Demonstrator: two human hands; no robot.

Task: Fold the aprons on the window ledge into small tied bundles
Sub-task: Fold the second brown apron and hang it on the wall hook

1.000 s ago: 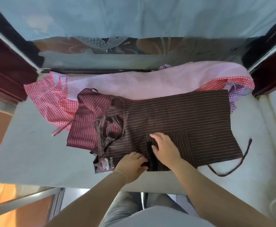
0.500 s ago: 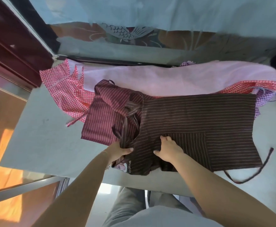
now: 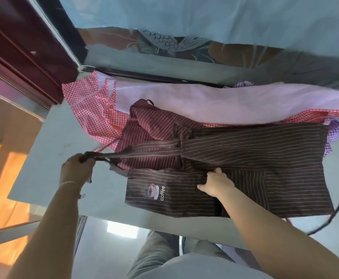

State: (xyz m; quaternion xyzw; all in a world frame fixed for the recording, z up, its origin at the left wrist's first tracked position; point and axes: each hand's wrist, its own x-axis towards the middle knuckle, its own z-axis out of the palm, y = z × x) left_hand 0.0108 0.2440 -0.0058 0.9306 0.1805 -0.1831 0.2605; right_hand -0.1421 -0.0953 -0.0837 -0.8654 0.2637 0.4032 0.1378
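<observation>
At the left end of the window ledge [image 3: 50,158], the left hand [image 3: 77,168] is curled tight around the dark strap [image 3: 124,155] of the brown apron [image 3: 245,158], which runs taut from the fist rightward to the bunched cloth. Behind the strap, towards the ledge's back edge, lie a red checked apron [image 3: 88,101], thin and crumpled, and a maroon striped apron [image 3: 154,125]; a smooth pale pink cloth [image 3: 215,101] runs along the back. The brown apron, dark with fine pale pinstripes, spreads over the ledge's front edge, its flat bib showing a cup logo [image 3: 152,192]. The right hand [image 3: 217,183] rests on its middle, fingers spread and pressing down. A loose tie [image 3: 333,214] dangles off the right front edge.
</observation>
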